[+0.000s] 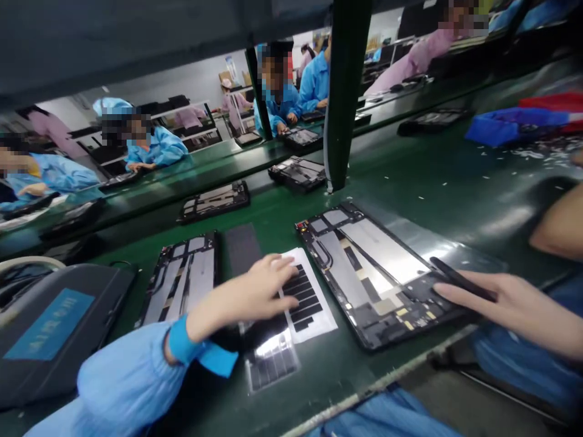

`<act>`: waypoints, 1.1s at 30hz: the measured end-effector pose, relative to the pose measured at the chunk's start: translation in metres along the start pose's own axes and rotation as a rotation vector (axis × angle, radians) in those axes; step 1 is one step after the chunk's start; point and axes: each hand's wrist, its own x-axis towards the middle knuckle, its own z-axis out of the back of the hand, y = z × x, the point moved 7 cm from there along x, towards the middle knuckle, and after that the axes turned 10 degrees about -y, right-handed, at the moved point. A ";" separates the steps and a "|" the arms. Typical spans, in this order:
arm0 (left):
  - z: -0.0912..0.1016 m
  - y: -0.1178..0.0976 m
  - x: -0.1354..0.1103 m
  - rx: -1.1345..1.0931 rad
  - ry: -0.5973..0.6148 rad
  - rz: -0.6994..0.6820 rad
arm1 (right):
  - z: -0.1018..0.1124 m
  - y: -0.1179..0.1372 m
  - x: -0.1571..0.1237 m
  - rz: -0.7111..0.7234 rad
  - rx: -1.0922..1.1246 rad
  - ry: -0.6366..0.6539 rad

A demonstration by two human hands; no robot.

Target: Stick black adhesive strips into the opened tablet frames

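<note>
My left hand (262,288), in a light blue sleeve, rests on a white sheet of black strips (306,297) with its fingers pressed down onto the strips. To its right an open tablet chassis (373,273) lies on the green belt, its boards and metal plates showing. My right hand (505,306) lies at the chassis's near right corner and grips a thin black stylus-like tool (460,279) that points across the chassis. A second open chassis (182,276) is to the left of my left hand.
A dark grey case with a blue label (50,328) sits at the near left. More open chassis (214,200) ride the green conveyor (437,182) beyond. A dark upright post (344,91) stands mid-belt. Blue and red cloths (514,124) lie far right. Several workers in blue coats sit opposite.
</note>
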 end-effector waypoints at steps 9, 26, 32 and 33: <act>-0.053 -0.010 -0.020 0.134 -0.155 -0.101 | -0.014 0.119 0.016 -0.022 0.553 0.154; -0.049 -0.003 -0.019 0.039 -0.141 -0.124 | -0.064 0.187 -0.002 0.615 0.512 0.463; -0.051 -0.004 -0.017 0.106 -0.131 -0.112 | -0.065 0.194 -0.002 0.623 0.518 0.439; -0.051 -0.004 -0.017 0.115 -0.130 -0.110 | -0.066 0.194 -0.003 0.593 0.535 0.466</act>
